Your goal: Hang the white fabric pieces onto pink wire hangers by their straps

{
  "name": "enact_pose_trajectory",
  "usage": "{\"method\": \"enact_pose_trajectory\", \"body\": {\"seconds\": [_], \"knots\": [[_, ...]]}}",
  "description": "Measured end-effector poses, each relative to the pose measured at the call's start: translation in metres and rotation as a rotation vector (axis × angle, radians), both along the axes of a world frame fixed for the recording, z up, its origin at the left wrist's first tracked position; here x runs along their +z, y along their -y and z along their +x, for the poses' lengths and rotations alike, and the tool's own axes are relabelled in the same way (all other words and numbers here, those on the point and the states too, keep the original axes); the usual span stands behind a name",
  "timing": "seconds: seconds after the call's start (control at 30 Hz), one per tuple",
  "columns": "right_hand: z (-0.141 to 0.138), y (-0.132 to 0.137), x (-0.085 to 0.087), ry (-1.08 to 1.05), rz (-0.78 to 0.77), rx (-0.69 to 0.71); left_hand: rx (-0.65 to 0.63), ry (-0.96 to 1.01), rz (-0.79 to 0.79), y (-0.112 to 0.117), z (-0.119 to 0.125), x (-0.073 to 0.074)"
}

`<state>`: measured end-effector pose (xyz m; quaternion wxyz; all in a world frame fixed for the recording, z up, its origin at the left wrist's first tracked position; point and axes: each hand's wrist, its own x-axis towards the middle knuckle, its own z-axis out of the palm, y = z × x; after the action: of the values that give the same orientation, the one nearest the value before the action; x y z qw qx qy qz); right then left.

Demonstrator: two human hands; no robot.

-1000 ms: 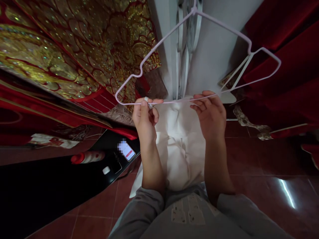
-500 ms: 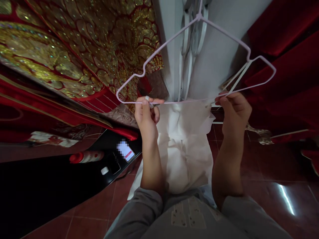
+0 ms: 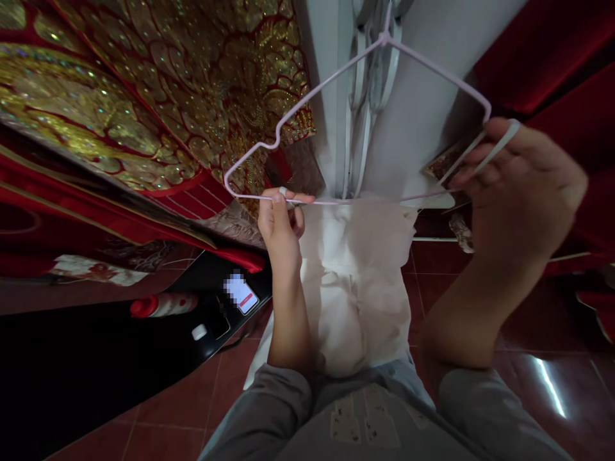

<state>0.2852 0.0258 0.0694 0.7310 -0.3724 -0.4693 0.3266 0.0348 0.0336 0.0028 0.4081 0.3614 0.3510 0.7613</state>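
Observation:
A pale wire hanger [image 3: 307,96] hangs in front of me, its hook up near a white pillar [image 3: 423,109]. A white cloth [image 3: 355,282] is draped over the hanger's bottom bar and falls toward my lap. My left hand [image 3: 279,225] pinches the bottom bar and the cloth's left edge, fingers closed. My right hand [image 3: 521,186] is raised close to the camera at the hanger's right shoulder, fingers curled round the wire and a thin white strap there.
A red garment with heavy gold embroidery [image 3: 158,96] hangs at the left. Dark red drapes [image 3: 562,70] fill the right. A black table [image 3: 96,358] at lower left carries a red-capped bottle [image 3: 163,305] and a phone [image 3: 240,293]. The floor is red tile [image 3: 528,358].
My right hand has slid from the middle of the bottom bar out to the hanger's right shoulder and risen toward the camera. The cloth has spread wider along the bar. The left hand stayed put.

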Motion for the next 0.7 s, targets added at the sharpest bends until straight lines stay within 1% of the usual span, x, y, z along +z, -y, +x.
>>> {"method": "enact_pose_trajectory", "body": {"seconds": [0.03, 0.1, 0.17, 0.23, 0.27, 0.33, 0.4, 0.43, 0.5, 0.57, 0.63, 0.7], "knots": [[0.004, -0.004, 0.004, -0.025, 0.013, 0.036, -0.010, -0.004, 0.008, 0.000, -0.001, -0.001], [0.012, -0.010, 0.011, -0.101, 0.021, 0.043, -0.012, -0.012, 0.019, 0.001, -0.002, -0.003], [0.020, -0.015, 0.014, -0.209, -0.024, -0.024, -0.013, -0.013, 0.032, 0.002, -0.002, -0.004], [0.026, -0.016, 0.011, -0.342, -0.073, -0.159, -0.027, -0.001, 0.058, 0.003, -0.002, -0.005], [0.028, -0.014, 0.007, -0.406, -0.092, -0.231, -0.037, 0.007, 0.074, 0.003, -0.001, -0.004], [0.030, -0.009, -0.007, -0.502, -0.120, -0.373, -0.052, 0.022, 0.094, 0.004, 0.000, -0.004], [0.026, 0.000, -0.028, -0.530, -0.146, -0.467, -0.057, 0.030, 0.090, 0.004, 0.002, -0.005], [0.023, 0.005, -0.039, -0.522, -0.161, -0.484, -0.054, 0.032, 0.083, 0.004, 0.004, -0.006], [0.011, 0.015, -0.058, -0.474, -0.231, -0.446, -0.044, 0.031, 0.060, 0.004, 0.007, -0.008], [-0.005, 0.022, -0.068, -0.389, -0.304, -0.302, -0.033, 0.035, 0.053, 0.005, 0.011, -0.009], [-0.023, 0.025, -0.069, -0.306, -0.335, -0.141, -0.034, 0.049, 0.053, 0.007, 0.015, -0.008], [-0.039, 0.025, -0.063, -0.257, -0.326, -0.006, -0.040, 0.069, 0.055, 0.009, 0.020, -0.008]]}}
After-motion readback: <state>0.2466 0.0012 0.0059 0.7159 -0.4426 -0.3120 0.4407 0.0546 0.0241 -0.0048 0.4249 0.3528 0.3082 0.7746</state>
